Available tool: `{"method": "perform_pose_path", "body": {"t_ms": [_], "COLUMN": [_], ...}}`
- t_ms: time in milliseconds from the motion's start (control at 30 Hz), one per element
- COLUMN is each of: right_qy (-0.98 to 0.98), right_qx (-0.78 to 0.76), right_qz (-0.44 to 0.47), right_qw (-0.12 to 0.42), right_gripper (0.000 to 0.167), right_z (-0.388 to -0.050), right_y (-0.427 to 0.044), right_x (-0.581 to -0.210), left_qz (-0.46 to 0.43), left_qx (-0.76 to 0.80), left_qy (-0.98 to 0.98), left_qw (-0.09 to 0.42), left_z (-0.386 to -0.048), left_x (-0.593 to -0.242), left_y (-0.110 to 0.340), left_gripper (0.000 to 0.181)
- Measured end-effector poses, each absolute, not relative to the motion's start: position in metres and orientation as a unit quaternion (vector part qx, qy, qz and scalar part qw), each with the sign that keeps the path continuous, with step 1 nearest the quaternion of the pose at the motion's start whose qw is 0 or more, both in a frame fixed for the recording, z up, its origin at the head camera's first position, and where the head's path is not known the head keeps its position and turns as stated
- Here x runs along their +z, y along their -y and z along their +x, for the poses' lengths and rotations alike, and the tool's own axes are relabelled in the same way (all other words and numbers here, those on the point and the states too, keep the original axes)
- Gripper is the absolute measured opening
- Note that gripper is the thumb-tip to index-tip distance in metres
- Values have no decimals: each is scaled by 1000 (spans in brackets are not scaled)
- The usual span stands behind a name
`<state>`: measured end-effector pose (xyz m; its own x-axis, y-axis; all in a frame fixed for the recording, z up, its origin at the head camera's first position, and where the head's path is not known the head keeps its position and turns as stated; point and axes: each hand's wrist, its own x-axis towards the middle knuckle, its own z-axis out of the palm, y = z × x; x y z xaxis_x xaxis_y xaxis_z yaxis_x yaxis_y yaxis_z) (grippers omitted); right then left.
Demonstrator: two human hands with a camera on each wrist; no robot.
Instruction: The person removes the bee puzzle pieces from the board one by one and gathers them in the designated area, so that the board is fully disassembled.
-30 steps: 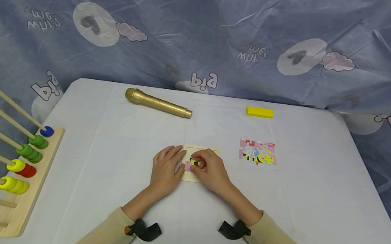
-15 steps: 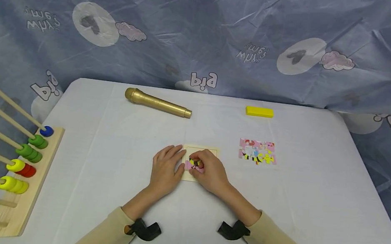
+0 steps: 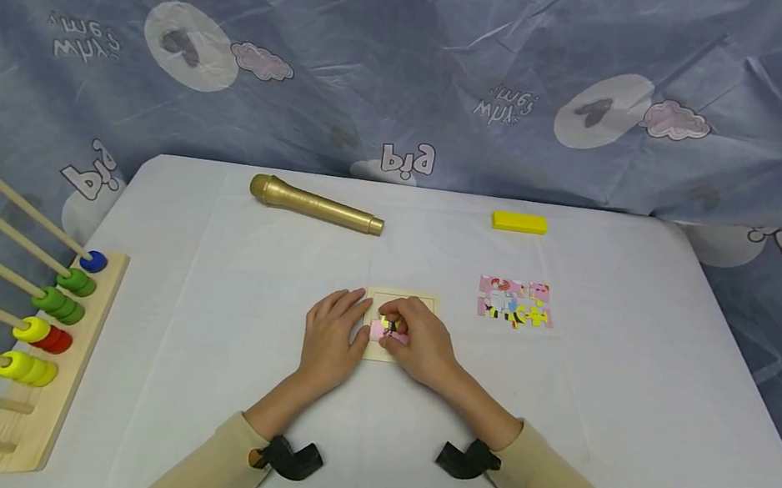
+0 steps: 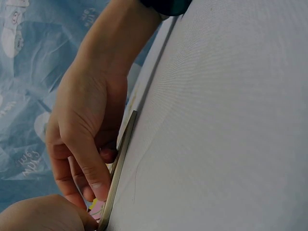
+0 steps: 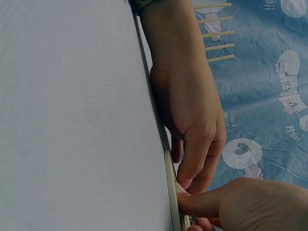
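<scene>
A small wooden puzzle tray (image 3: 380, 353) lies near the table's middle. My left hand (image 3: 334, 337) rests at its left edge with fingers spread and fairly straight; in the left wrist view its thumb (image 4: 79, 219) touches the tray's corner. My right hand (image 3: 423, 343) is over the tray, thumb and forefinger pinching a pink, yellow and black puzzle piece (image 3: 391, 330) low in it. The fingers partly hide the piece, and whether it lies flat I cannot tell. To the right, several pink and yellow puzzle pieces (image 3: 515, 302) lie grouped on the cloth.
A gold microphone (image 3: 317, 205) lies at the back of the white table (image 3: 202, 292), and a yellow block (image 3: 519, 223) at the back right. A wooden bead abacus (image 3: 41, 428) with tall pegs stands along the left edge.
The right hand has shifted very slightly left, and more of the pink part of the piece under its fingers shows. The left hand has stayed at the tray's edge.
</scene>
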<state>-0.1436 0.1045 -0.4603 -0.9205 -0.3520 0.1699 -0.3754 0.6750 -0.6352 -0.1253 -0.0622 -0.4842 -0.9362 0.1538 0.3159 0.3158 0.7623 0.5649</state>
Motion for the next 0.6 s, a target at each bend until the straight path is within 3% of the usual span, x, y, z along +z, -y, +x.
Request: {"method": "perform_pose_path", "body": {"t_ms": [333,600], "right_qy": [884,845], "right_qx": [410,509], "right_qz": [219,162], "right_qw": [38,-41], "right_gripper": [28,20], "right_z": [-146,-150], "right_y": [-105,-117], "right_x": [-459,-444], "left_qz": [-123,-120], "left_qx": [-317,-322], "left_qy": [932,932], "left_qw": [123,120], "left_z": [-127,-128], "left_x": [-486,-488], "left_y": [63,62], "left_gripper": [39,39]}}
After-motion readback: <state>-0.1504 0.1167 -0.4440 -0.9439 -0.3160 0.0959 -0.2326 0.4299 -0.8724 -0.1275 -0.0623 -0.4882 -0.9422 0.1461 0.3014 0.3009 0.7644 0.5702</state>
